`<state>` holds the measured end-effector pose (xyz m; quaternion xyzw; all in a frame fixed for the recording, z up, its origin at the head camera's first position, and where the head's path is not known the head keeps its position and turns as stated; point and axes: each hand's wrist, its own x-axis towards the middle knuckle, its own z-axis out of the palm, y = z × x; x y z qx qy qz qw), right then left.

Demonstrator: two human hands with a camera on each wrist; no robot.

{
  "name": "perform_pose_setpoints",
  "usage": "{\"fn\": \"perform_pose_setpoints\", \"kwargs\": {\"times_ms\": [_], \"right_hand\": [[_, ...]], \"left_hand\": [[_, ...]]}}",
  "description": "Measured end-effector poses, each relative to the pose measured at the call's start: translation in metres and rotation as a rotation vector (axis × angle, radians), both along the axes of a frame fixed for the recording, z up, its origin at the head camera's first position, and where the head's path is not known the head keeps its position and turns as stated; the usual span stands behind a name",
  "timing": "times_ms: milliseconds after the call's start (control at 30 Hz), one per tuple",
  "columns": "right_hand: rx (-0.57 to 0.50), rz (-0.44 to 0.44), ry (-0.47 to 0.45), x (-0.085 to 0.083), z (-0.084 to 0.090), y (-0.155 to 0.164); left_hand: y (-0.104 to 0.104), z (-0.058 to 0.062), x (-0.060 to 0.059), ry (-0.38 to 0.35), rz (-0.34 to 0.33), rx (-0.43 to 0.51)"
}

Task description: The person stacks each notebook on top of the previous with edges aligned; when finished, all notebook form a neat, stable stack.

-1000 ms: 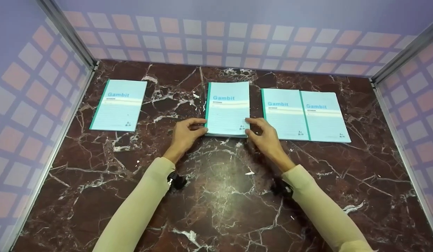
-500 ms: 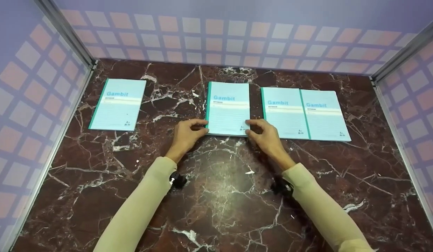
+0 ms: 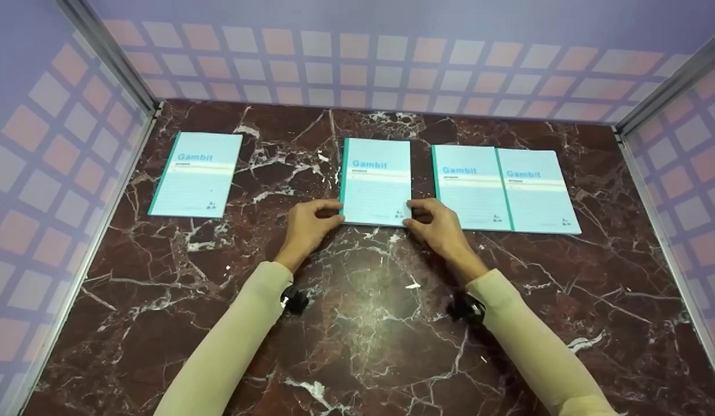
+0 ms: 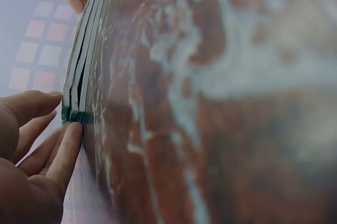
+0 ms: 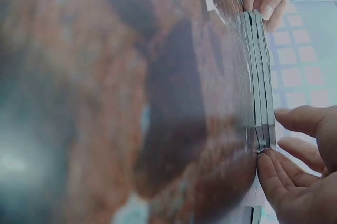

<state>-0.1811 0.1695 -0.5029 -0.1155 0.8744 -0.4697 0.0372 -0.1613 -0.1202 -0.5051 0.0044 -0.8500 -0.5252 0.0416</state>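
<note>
— At centre frame on the worktop [image 3: 345,346], the notebook stack [image 3: 375,188] is flanked!
— Left edge's touched by the left hand [image 3: 307,224], right by the right hand [image 3: 441,225], each grip loosely parted!

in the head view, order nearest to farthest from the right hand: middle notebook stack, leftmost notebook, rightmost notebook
1. Middle notebook stack: touching the right hand
2. Rightmost notebook: to that hand's right
3. Leftmost notebook: far left, beyond the left hand
</note>
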Motion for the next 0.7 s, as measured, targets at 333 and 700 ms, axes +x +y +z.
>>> {"fn": "perform_pose_setpoints", "kwargs": {"times_ms": [333, 700], "right_hand": [[0.092, 0.064, 0.020, -0.0005, 0.0009, -0.0013], [0.118, 0.073, 0.066, -0.0024, -0.0019, -0.0006]], "left_hand": [[0.0009, 0.0022, 0.0013, -0.017, -0.044, -0.082], [0.0029, 0.0001, 0.0019, 0.003, -0.055, -0.084]]}}
